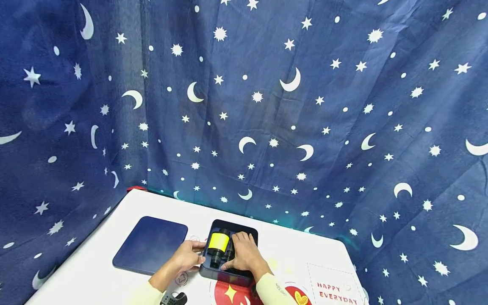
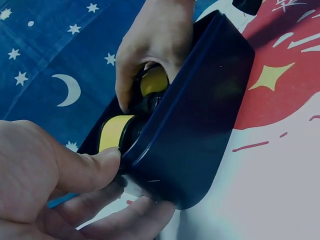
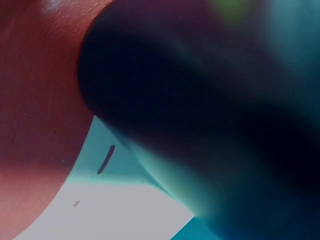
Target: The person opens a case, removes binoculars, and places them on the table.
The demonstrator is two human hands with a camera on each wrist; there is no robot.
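A pair of black and yellow binoculars (image 1: 219,242) lies in a dark blue rectangular box (image 1: 225,276) on the table. My left hand (image 1: 186,256) holds the box at its left side; in the left wrist view its thumb lies at the rim and its fingers press the outer wall (image 2: 185,135). Reaching into the box, my right hand (image 1: 245,253) grips the right barrel of the binoculars, covering most of it. The left barrel's yellow band (image 2: 114,133) shows plainly. In the right wrist view the dark box (image 3: 165,85) is close and blurred, and the hand is out of sight.
A flat dark blue lid (image 1: 150,245) lies on the table left of the box. A black strap-like object (image 1: 174,299) shows by the left sleeve. The white table (image 1: 289,250) has printed red and yellow designs; a starry blue curtain (image 1: 263,110) hangs behind it.
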